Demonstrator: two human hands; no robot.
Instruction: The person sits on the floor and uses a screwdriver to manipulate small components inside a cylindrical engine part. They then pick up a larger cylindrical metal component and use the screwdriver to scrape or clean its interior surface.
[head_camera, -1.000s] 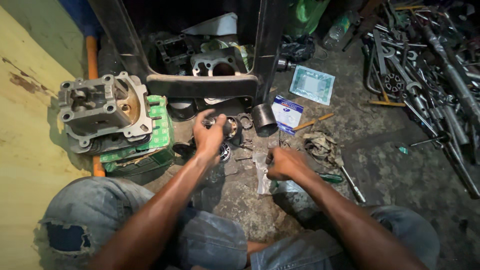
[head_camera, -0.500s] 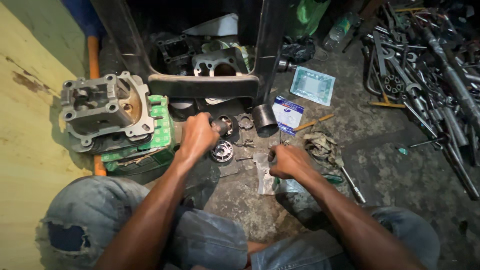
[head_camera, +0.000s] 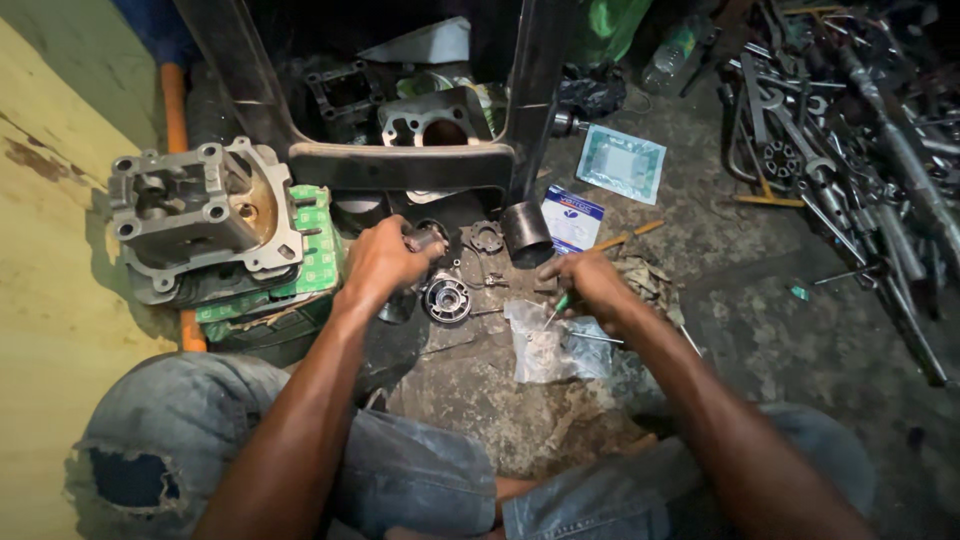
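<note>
I sit on a grimy concrete floor among engine parts. My left hand (head_camera: 385, 262) is closed around a small dark metal part (head_camera: 425, 239), held just above a round toothed metal part (head_camera: 446, 299) that lies on the floor. My right hand (head_camera: 590, 283) grips a small green-handled screwdriver (head_camera: 556, 309), its tip pointing down at a clear plastic bag of small parts (head_camera: 545, 345). A dark cylindrical sleeve (head_camera: 526, 234) stands between and beyond the two hands.
A grey engine cylinder head (head_camera: 200, 215) rests on a green box (head_camera: 318, 265) at the left. A black frame (head_camera: 400, 165) crosses ahead, with more engine castings behind it. Two flat packets (head_camera: 620, 163) lie beyond my right hand. Several wrenches and tools (head_camera: 850, 150) are piled at the right.
My left hand has moved left and drawn back a little, closing on the dark part. My right hand has stayed over the plastic bag.
</note>
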